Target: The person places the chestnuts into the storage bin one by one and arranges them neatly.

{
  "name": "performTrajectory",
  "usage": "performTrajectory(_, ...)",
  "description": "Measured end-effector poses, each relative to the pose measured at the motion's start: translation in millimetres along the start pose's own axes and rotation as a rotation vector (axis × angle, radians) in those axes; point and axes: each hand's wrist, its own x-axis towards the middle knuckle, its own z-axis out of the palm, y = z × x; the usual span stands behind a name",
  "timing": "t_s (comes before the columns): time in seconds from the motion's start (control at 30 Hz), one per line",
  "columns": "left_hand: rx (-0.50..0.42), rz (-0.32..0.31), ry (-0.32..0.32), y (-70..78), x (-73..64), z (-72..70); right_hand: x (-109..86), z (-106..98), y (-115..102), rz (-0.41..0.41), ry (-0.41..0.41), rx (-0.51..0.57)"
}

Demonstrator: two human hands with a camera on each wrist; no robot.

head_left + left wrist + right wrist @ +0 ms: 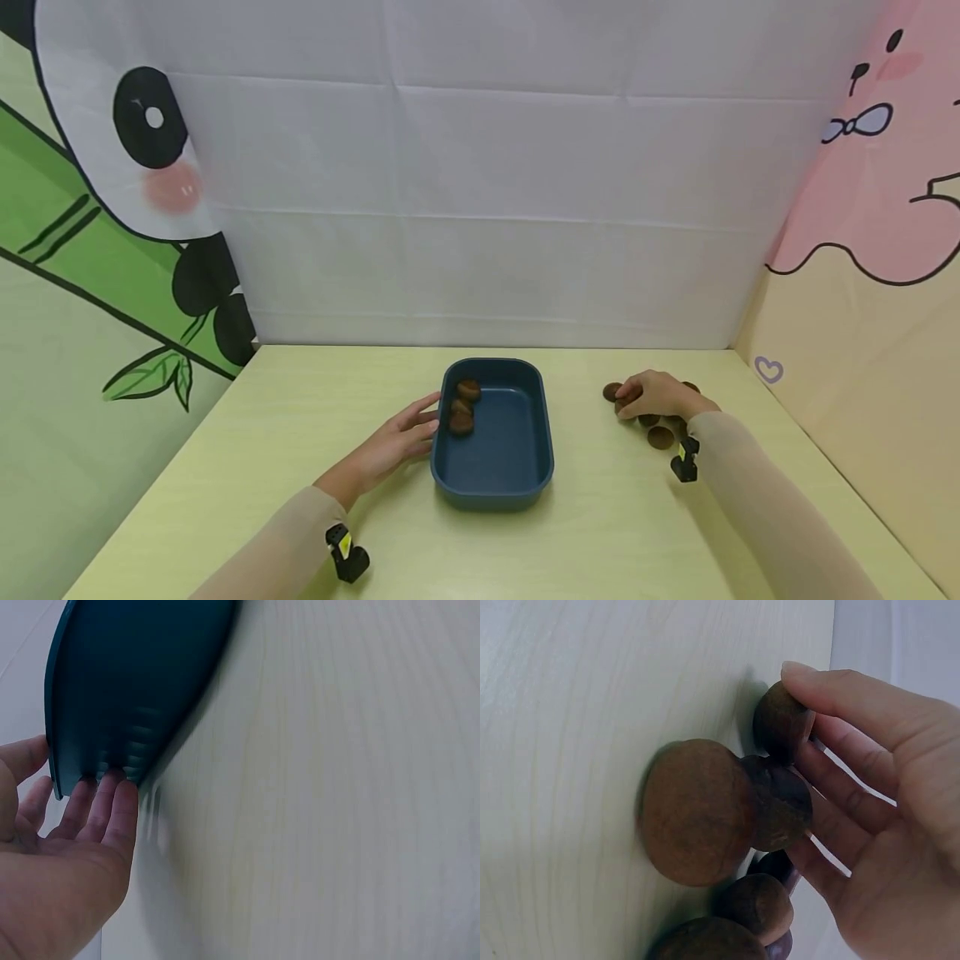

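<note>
Risks, near to far: my left hand has its fingers extended, spread and pinching nothing at the left wall of the blue tray, mid-frame; an uneven push could slide it. Right of centre, loose chestnuts could roll across the worktop if brushed by my right hand. A smooth shell might also slip the pinch.

Position, right-wrist view: nearest, a larger neighbour at centre-left; beyond, upper centre, the gripped chestnut, clamped between thumb and fingers. Cannot tell whether it is lifted.
</note>
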Motion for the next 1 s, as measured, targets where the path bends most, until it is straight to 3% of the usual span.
performTrajectory(0.3,-0.001,-0.001,-0.002,-1.9,0.3,-0.5,1.1,-2,-2,-0.003,-0.009,-0.003)
performTrajectory(0.53,0.008,-0.003,0.001,1.4,-1.0,0.7,3.6,-10,-12,-0.055,0.012,0.007)
performTrajectory(1.0,0.009,-0.008,0.008,3.7,-2.0,2.3,12.2,-17,-73,-0.165,-0.028,0.021)
